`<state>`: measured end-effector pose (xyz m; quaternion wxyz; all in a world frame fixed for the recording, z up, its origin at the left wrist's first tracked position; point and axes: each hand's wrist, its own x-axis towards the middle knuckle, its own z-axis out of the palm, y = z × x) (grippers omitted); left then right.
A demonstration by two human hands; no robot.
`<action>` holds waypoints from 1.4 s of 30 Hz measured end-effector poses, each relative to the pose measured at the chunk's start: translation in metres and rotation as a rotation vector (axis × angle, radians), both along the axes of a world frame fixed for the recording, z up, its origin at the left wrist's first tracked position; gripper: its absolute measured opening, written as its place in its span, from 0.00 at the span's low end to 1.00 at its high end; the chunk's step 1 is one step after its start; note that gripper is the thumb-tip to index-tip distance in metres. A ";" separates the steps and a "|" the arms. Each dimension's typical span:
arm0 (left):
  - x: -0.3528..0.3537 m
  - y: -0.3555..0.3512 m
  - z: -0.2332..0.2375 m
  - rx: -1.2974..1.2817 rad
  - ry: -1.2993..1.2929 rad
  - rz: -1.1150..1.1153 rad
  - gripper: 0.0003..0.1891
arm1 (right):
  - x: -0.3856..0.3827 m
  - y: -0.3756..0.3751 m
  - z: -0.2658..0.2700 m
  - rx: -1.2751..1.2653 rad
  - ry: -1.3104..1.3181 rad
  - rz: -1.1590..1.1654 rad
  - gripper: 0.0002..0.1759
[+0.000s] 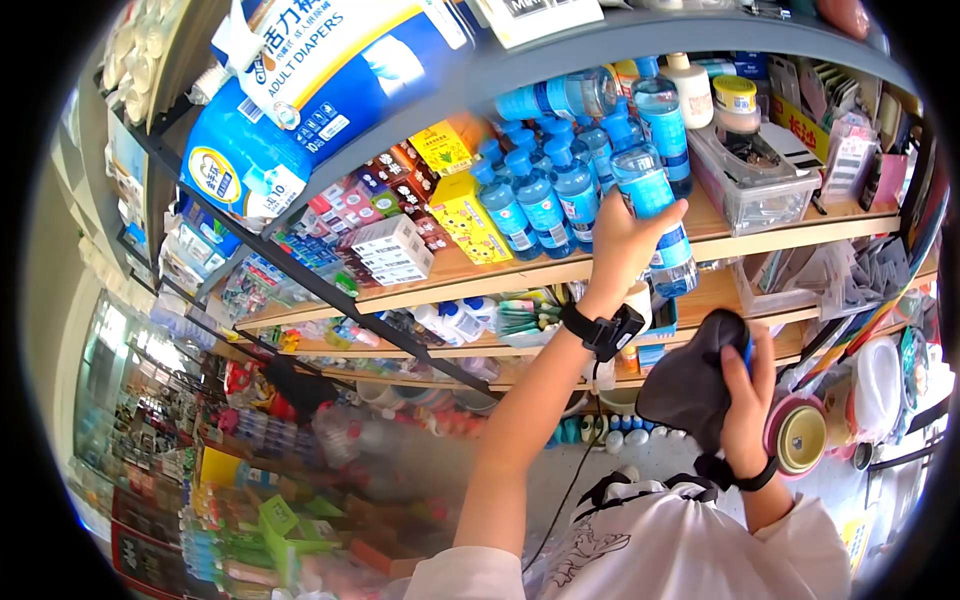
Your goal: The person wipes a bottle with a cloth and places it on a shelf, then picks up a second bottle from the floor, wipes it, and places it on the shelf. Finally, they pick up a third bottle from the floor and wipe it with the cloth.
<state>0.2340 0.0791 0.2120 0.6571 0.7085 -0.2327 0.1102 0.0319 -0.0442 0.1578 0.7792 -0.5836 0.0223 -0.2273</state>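
Gripping a blue bottle [648, 185], the left hand [622, 245] is raised to the wooden shelf [480, 275]. The fingers are closed around the lower half of the bottle body, with the thumb tip against the label. The bottle is upright, with its blue cap above the fingers, and stands at the front edge of the shelf.

To the left of the fingers, touching or just beside the held bottle, stands a group of matching blue bottles [540, 200]. To the right of the fingers sits a clear plastic box [760, 185]. Further left of the group lie yellow boxes [468, 215]. A black wrist strap [603, 332] sits below the left hand.

The right hand [748, 400] is lower and well apart from the bottle. Its fingers are closed on a dark grey cloth [690, 385], which bunches to the left of the palm. A blue edge shows above the fingertips; what it belongs to cannot be determined.
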 end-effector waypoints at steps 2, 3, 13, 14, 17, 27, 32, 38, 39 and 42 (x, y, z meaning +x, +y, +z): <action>-0.007 -0.004 0.006 0.000 -0.011 0.012 0.19 | 0.016 -0.011 0.030 -0.093 -0.101 -0.011 0.18; -0.010 -0.005 0.009 0.013 -0.008 0.024 0.21 | 0.027 -0.013 0.045 -0.185 -0.143 -0.079 0.19; -0.023 -0.008 0.032 0.099 -0.334 0.309 0.34 | 0.093 -0.026 0.133 -0.202 -0.454 -0.056 0.17; -0.021 -0.009 0.034 0.102 -0.388 0.360 0.35 | 0.099 -0.025 0.134 -0.278 -0.432 -0.079 0.15; -0.009 -0.010 0.036 0.130 -0.455 0.413 0.34 | 0.121 -0.018 0.131 -0.528 -0.397 -0.161 0.16; 0.013 -0.029 0.022 0.007 -0.348 0.439 0.29 | 0.203 -0.004 0.098 -0.943 -0.271 -0.426 0.45; 0.020 -0.031 0.016 -0.015 -0.356 0.410 0.31 | 0.206 0.000 0.106 -0.955 -0.152 -0.392 0.39; 0.013 -0.032 0.013 0.082 -0.464 0.470 0.36 | 0.207 0.001 0.103 -0.970 -0.170 -0.482 0.38; 0.006 -0.031 0.013 0.106 -0.443 0.435 0.37 | 0.206 0.002 0.104 -0.966 -0.170 -0.484 0.38; -0.021 -0.017 0.015 0.148 -0.509 0.359 0.37 | 0.208 -0.001 0.102 -0.994 -0.156 -0.485 0.39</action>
